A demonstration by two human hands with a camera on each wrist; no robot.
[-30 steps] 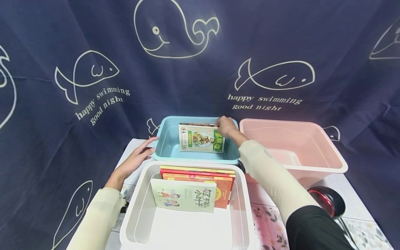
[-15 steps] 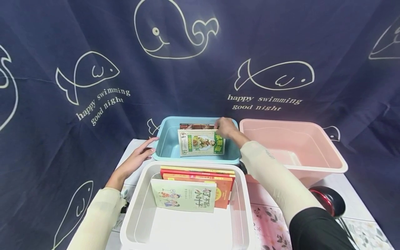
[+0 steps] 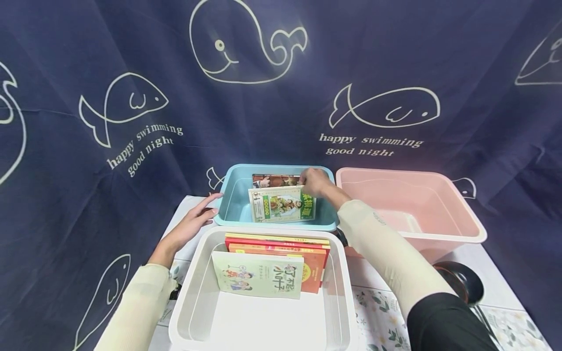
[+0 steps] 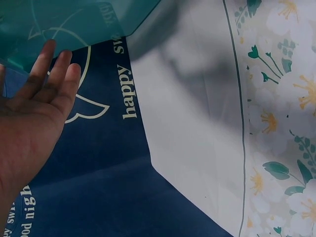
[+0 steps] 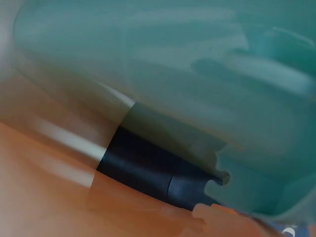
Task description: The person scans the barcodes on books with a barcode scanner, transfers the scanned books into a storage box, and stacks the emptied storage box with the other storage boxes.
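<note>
In the head view, a blue bin (image 3: 237, 207) holds a green-and-cream book (image 3: 283, 204) tilted forward, with a darker brown book (image 3: 276, 181) behind it. My right hand (image 3: 317, 182) pinches the green-and-cream book at its upper right corner. My left hand (image 3: 190, 225) rests its straight fingers at the blue bin's left rim, holding nothing. The left wrist view shows the same hand (image 4: 42, 98) with fingers extended beside the bin wall (image 4: 98, 24). Only bin walls (image 5: 173, 49) fill the right wrist view; the right hand is hidden there.
A white bin (image 3: 349, 292) stands in front with several upright books (image 3: 259, 274) at its back. To the right is a pink bin (image 3: 461, 207). A dark round object (image 3: 471, 285) sits beside it on the floral-covered surface. A navy fish-print curtain (image 3: 272, 122) hangs behind.
The right hand has drawn the top of the green-and-cream book towards the front, uncovering more of the brown book behind. The left hand has stayed at the rim.
</note>
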